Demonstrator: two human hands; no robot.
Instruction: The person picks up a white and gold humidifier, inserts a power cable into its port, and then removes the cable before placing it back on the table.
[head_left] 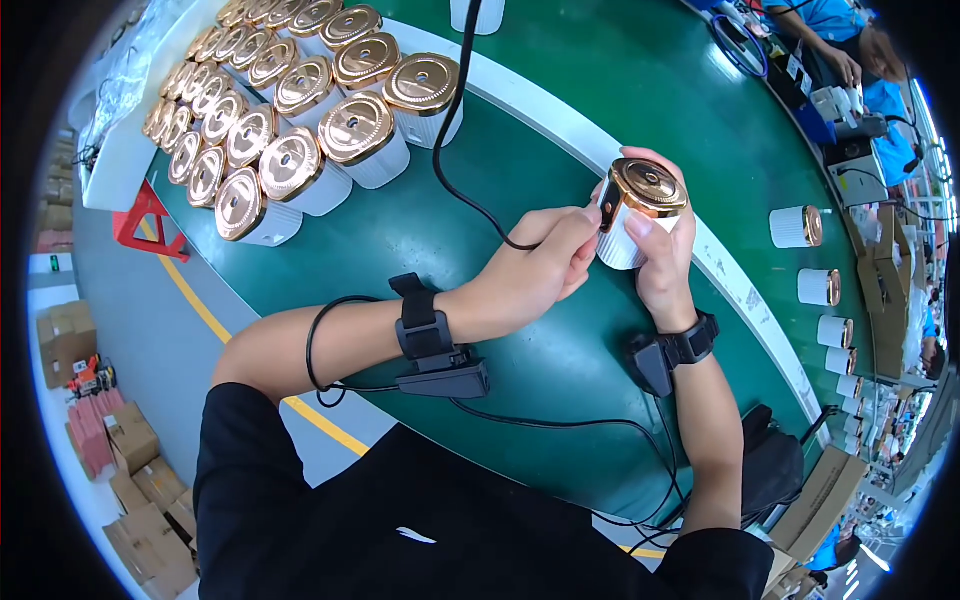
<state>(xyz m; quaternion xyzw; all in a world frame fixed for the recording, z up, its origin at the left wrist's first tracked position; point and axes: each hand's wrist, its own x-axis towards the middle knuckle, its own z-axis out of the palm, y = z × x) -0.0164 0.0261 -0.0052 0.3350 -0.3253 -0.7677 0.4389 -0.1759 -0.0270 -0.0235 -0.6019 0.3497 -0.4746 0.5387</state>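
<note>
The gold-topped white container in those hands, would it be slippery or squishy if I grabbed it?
Its gold top looks glossy, so it may feel slippery. The white body shows no dent in the right hand, so it's probably stiff.

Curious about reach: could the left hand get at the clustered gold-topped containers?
Probably yes: green tabletop separates the left hand from the clustered containers, though a black cable looks partly in the way.
</note>
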